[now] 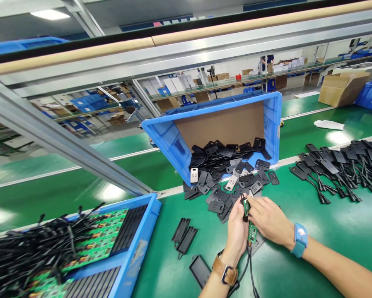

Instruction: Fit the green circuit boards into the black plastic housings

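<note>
My left hand (236, 229) is closed round a small black plastic case (245, 212), held upright above the green bench. The fingers of my right hand (268, 217) press together at a green circuit board (252, 234) that lies partly at the case. Black cables (250, 265) hang from the board's lower end towards me. My fingertips hide part of the case and board. Just beyond my hands are loose black and grey covers (223, 198). Open black case shells (185, 236) lie to the left, and another shell (200, 271) is nearer my left wrist.
A tilted blue bin (274, 136) spills black covers onto the bench (322, 248). At left, a blue tray (144, 244) holds cabled circuit boards. Several cabled black units (338, 165) lie at right. A white glove (329, 124) and a cardboard box (338, 89) are farther back.
</note>
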The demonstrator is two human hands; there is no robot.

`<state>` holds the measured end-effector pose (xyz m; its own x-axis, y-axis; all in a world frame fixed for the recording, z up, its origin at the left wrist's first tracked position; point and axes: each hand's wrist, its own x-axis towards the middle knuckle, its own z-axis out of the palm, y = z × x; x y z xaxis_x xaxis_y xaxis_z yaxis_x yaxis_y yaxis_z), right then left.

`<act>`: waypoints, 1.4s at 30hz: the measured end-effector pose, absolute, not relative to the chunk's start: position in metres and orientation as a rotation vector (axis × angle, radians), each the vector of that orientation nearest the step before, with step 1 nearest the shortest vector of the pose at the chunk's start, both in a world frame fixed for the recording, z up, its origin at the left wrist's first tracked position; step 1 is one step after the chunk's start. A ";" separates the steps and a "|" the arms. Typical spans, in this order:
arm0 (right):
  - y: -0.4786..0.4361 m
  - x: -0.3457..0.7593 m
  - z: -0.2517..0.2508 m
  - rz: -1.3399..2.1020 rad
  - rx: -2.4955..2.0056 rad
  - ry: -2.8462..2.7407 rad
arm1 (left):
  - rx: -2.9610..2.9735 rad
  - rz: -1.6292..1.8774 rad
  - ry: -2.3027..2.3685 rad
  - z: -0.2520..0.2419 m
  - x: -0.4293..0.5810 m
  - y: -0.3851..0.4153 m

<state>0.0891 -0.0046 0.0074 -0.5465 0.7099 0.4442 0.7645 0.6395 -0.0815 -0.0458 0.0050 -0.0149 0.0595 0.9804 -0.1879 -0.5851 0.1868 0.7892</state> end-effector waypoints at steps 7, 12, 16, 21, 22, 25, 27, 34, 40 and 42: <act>-0.006 0.088 0.010 -0.115 -1.165 -2.398 | 0.634 1.290 0.843 -0.014 -0.046 0.004; -0.005 0.088 0.009 -0.113 -1.174 -2.360 | 0.825 1.275 0.915 -0.017 -0.045 0.005; -0.004 0.088 0.005 -0.146 -1.197 -2.349 | 0.880 1.325 1.024 -0.022 -0.045 0.007; -0.002 0.091 0.007 -0.001 -1.215 -2.318 | 0.902 1.342 1.050 -0.030 -0.044 0.008; -0.001 0.092 0.009 0.042 -1.217 -2.320 | 0.904 1.339 1.044 -0.031 -0.044 0.008; 0.000 0.095 0.012 0.149 -1.205 -2.326 | 0.909 1.328 1.036 -0.031 -0.045 0.008; 0.000 0.096 0.013 0.194 -1.188 -2.308 | 0.897 1.316 1.029 -0.030 -0.045 0.008; 0.002 0.100 0.007 0.232 -1.016 -2.296 | 0.710 1.258 0.936 -0.021 -0.046 0.004; 0.006 0.103 0.003 0.311 -0.960 -2.288 | 0.650 1.266 0.894 -0.019 -0.045 0.004; 0.006 0.102 0.003 0.313 -0.949 -2.286 | 0.643 1.269 0.888 -0.018 -0.045 0.004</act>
